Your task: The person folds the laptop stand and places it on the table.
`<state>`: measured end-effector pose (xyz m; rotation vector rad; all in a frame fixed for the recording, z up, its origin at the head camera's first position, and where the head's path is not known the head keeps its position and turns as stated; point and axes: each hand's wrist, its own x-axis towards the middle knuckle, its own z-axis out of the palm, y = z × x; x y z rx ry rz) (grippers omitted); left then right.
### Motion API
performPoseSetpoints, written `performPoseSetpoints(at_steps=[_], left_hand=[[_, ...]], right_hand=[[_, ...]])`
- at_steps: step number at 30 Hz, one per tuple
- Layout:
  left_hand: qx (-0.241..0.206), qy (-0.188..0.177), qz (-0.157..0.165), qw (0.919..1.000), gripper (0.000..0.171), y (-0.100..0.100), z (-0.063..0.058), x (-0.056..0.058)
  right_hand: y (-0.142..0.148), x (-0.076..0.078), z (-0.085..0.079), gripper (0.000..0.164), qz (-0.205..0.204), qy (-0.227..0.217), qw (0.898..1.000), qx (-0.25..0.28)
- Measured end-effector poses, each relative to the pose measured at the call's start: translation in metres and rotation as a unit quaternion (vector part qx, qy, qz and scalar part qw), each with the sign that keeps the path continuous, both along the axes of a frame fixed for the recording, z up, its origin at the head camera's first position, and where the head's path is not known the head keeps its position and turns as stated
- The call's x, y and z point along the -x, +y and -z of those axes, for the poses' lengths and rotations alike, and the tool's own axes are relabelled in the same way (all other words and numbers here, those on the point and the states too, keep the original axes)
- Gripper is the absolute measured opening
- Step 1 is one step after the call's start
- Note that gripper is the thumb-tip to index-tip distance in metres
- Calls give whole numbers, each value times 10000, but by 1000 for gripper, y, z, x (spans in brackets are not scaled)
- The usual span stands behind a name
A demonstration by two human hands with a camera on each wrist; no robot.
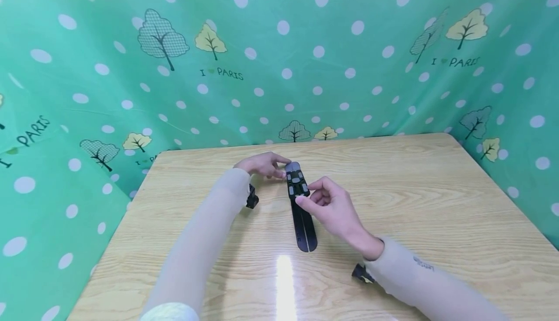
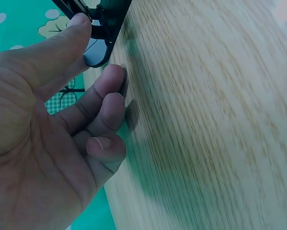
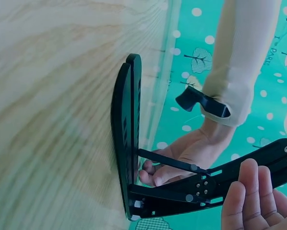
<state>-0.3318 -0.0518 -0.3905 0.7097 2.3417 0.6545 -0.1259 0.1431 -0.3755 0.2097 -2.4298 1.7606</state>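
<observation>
A black folding laptop stand [image 1: 304,224] with grey pads stands unfolded on the wooden table. Its two long base bars lie flat, and thin struts [image 3: 166,161] run up to the tilted upper plate [image 3: 273,165]. At the far end, my left hand [image 1: 264,165] has its thumb against the stand's side and its index finger behind the rounded end [image 2: 96,53]; the other fingers curl loosely below. My right hand [image 1: 334,209] pinches the plate's near end between thumb and index finger. In the right wrist view the right thumb is hidden.
The wooden table [image 1: 415,185] reaches back to a green dotted curtain [image 1: 305,69] that also hangs along both sides. Dark wrist-worn devices show beneath the left sleeve [image 1: 218,224] and the right sleeve [image 1: 419,275]. A bright light reflection falls on the table's near part.
</observation>
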Motion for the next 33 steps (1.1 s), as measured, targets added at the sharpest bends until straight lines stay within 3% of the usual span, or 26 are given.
performPoseSetpoints(at_steps=[9,13,20,26,33], left_hand=[[85,-90,47,9999,59,2,-1,-1],[43,-77,43,10000,61,1,-1,-1],[-466,150,-118,9987,62,-5,3,-7],[-1014,820,-464,9904,50,-10,1,-23],[-1343,1664,-688,9744,31,-11,-1,-50]], right_hand=[[0,-1,2,35,56,62,9999,76],[1,0,2,39,50,2,10000,63],[7,0,-1,41,-40,-124,9999,83],[19,7,-3,32,-287,187,9990,293],[32,20,0,29,-11,470,9982,364]])
